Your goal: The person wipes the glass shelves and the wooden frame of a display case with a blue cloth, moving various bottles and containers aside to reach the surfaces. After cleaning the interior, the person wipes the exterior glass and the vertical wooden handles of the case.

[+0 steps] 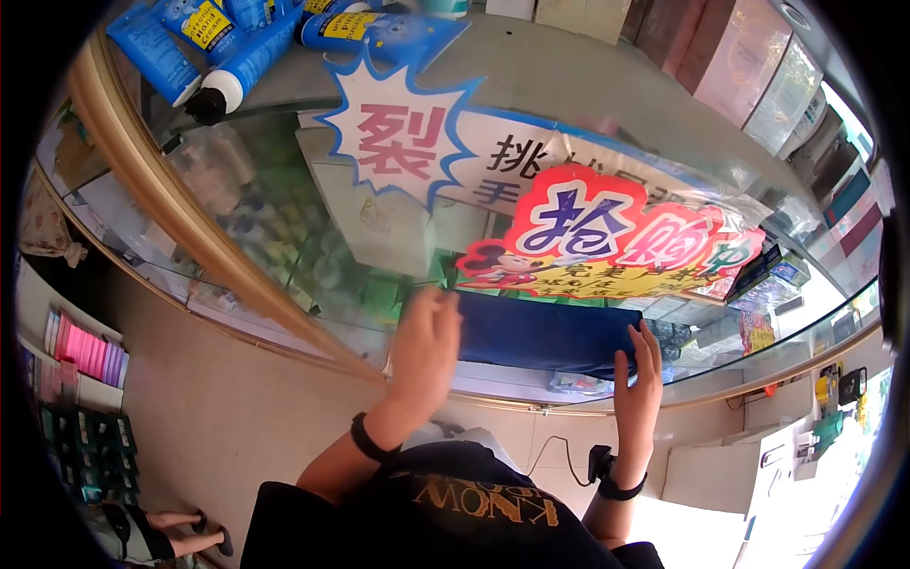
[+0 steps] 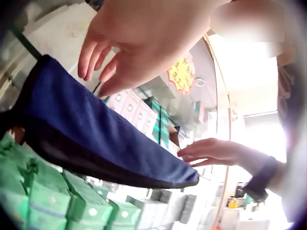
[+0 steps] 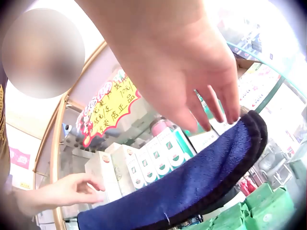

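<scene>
A dark blue folded cloth (image 1: 550, 332) with black edging lies lengthwise on the glass counter in front of the person. The left hand (image 1: 427, 346) is at the cloth's left end, its fingers loosely bent over the glass. In the left wrist view, that hand (image 2: 144, 43) hovers by the cloth's upper edge with nothing between fingers and thumb. At the opposite end, the right hand (image 1: 640, 384) has its fingertips right at the cloth's corner. The right wrist view shows its relaxed fingers (image 3: 232, 103) beside the cloth's (image 3: 182, 191) black-edged end.
Paper signs (image 1: 607, 228) stand along the counter just beyond the cloth. Blue hand cream tubes (image 1: 251, 57) lie at the upper left. Under the glass are green boxes (image 2: 91, 206) and white boxes (image 3: 153, 158). A gold-coloured rail (image 1: 218, 275) edges the counter.
</scene>
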The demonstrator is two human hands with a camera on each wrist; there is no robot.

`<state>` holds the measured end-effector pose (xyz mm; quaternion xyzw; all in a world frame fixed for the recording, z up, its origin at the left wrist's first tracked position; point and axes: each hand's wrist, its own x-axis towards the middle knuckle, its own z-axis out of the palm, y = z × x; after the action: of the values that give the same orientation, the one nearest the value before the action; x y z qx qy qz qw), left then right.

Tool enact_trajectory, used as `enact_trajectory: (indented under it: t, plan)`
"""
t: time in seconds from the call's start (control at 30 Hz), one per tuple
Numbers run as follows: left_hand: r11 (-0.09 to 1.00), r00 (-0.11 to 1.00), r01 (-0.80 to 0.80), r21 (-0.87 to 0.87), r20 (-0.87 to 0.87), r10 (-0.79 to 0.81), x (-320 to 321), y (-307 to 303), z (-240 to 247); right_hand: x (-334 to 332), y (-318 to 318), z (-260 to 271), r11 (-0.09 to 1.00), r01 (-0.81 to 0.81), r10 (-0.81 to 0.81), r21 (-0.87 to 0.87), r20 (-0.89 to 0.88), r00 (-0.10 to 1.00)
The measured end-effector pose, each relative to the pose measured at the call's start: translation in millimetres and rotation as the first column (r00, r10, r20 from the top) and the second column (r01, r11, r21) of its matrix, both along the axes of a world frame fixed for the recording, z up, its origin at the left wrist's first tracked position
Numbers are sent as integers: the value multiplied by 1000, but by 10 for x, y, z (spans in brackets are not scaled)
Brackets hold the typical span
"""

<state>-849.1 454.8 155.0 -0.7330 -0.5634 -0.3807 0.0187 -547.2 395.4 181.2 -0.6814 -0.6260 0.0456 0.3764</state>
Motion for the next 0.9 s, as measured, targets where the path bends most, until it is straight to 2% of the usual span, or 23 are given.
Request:
enact_trajectory:
  t: [0.03, 0.07, 0.13, 0.17, 0.27, 0.4, 0.47, 0.5, 0.53, 0.6, 0.67, 0.73, 0.8, 0.9]
  plan:
    - [986, 986, 117, 122, -137, -100, 32, -59, -14, 87, 3, -81, 1000, -10, 10, 15, -12, 1000]
    - [963, 950, 264, 44, -182, -253, 45, -113, 11, 112, 38, -104, 1000, -11, 12, 17, -9, 1000]
    - [955, 923, 289, -66, -246, -296, 65, -206, -62, 96, 99, -152, 986, -164, 161, -3, 216, 963]
    - [956, 924, 287, -63, -246, -293, 32, -215, -119, 50, 121, -238, 989, -134, 148, -67, 340, 929]
    - [957, 909, 288, -38, -303, -286, -108, -200, -240, -111, 76, -299, 995, -90, 104, -53, 415, 904]
    - [975, 946, 220, -15, -241, -217, -425, -243, -259, -413, 31, -275, 979, -194, 202, -58, 364, 909]
    - [992, 963, 127, 25, -241, -118, -640, -261, -266, -645, 67, -254, 965, -255, 259, -58, 347, 901]
    - [997, 978, 82, -13, -192, -83, -736, -277, -247, -787, 92, -254, 957, -285, 285, -52, 342, 896]
    - [996, 978, 83, -13, -192, -84, -838, -278, -232, -931, 115, -254, 948, -315, 312, -47, 336, 889]
    - [999, 978, -40, -9, -206, 37, -1051, -269, -214, -1219, 175, -242, 919, -392, 383, -38, 312, 869]
    - [998, 975, -58, -33, -214, 50, -1164, -266, -219, -1465, 233, -256, 892, -452, 441, -31, 288, 850]
    - [984, 936, -173, 32, -305, 175, -1166, -269, -216, -1614, 267, -272, 888, -459, 440, 4, 280, 853]
    - [984, 928, -177, 36, -327, 179, -1145, -265, -248, -1623, 248, -281, 907, -420, 399, 20, 274, 875]
    - [998, 969, -68, -8, -240, 64, -1106, -244, -249, -1483, 207, -306, 930, -366, 352, 45, 184, 918]
